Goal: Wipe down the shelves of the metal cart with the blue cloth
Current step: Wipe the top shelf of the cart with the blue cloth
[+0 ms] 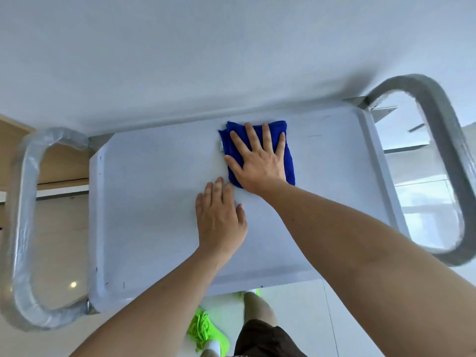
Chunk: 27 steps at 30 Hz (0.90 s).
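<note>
The metal cart's pale top shelf (154,202) fills the middle of the head view, seen from straight above. A folded blue cloth (289,161) lies on the shelf near its far edge, right of centre. My right hand (257,161) presses flat on the cloth with fingers spread, covering most of it. My left hand (219,217) rests palm down on the bare shelf just in front and left of the cloth, fingers together, holding nothing. The lower shelves are hidden under the top one.
The cart has a wrapped tubular handle at the left end (23,228) and a grey one at the right end (445,140). A white wall (206,60) runs right behind the cart. My legs and green shoes (206,331) stand at the near edge on a glossy tiled floor.
</note>
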Motion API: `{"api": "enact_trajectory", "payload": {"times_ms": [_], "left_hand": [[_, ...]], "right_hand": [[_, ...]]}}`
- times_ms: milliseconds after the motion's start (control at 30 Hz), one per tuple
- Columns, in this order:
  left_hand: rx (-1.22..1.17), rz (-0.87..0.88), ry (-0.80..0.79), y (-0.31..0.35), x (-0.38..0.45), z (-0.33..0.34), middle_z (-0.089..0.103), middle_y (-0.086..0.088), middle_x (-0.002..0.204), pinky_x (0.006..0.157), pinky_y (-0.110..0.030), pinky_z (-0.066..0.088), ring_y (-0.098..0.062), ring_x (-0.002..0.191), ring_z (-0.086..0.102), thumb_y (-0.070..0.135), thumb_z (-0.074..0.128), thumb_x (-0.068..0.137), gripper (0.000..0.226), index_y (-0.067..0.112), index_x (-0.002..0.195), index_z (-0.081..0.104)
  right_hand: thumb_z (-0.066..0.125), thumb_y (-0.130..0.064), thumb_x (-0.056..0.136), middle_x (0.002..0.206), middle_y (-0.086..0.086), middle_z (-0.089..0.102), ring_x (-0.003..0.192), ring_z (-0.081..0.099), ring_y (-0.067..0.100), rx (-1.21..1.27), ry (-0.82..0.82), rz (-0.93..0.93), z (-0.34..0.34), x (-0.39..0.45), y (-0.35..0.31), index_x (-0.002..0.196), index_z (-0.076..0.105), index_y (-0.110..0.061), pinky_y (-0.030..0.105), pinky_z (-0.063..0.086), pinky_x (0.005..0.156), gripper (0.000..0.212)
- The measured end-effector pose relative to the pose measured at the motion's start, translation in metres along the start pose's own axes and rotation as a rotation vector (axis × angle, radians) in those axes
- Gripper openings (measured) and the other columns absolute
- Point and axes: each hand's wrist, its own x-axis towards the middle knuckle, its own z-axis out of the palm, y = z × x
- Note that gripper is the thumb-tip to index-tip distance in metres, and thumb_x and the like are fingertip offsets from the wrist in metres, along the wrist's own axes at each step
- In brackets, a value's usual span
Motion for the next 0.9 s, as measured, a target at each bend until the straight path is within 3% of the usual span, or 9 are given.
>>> {"api": "enact_trajectory", "payload": {"times_ms": [233,433,667,900], "left_hand": [[0.007,0.243,-0.054,0.061,0.002,0.020,0.031,-0.011,0.159,0.120,-0.049,0.017,-0.030,0.147,0.025,0.033,0.044,0.097,0.053,0.013,0.146,0.040],[0.017,0.411,-0.053,0.099,0.003,0.034,0.039,-0.012,0.154,0.116,-0.053,0.026,-0.032,0.142,0.035,0.040,0.051,0.094,0.055,0.015,0.143,0.047],[0.037,0.375,-0.113,0.108,0.006,0.039,0.031,-0.006,0.159,0.120,-0.048,0.014,-0.027,0.147,0.025,0.048,0.054,0.091,0.061,0.023,0.146,0.042],[0.033,0.367,-0.159,0.109,0.007,0.040,0.020,-0.005,0.163,0.122,-0.047,0.007,-0.027,0.150,0.015,0.047,0.048,0.094,0.062,0.024,0.150,0.033]], "right_hand": [[0.006,-0.074,0.094,0.169,-0.005,0.005,0.153,-0.006,0.033,0.033,0.013,0.192,-0.017,-0.006,0.093,0.156,0.010,-0.044,0.064,-0.010,0.117,0.069],[0.006,-0.075,0.094,0.169,-0.005,0.006,0.153,-0.006,0.033,0.040,0.037,0.295,-0.026,-0.012,0.139,0.156,0.011,-0.044,0.064,-0.010,0.117,0.070],[0.009,-0.074,0.094,0.169,-0.004,0.007,0.153,-0.008,0.030,0.052,0.056,0.445,-0.028,-0.049,0.169,0.157,0.012,-0.044,0.062,-0.013,0.117,0.070],[0.009,-0.075,0.094,0.169,-0.004,0.005,0.153,-0.012,0.029,0.078,0.046,0.583,-0.019,-0.101,0.152,0.157,0.008,-0.043,0.063,-0.015,0.116,0.071]]}}
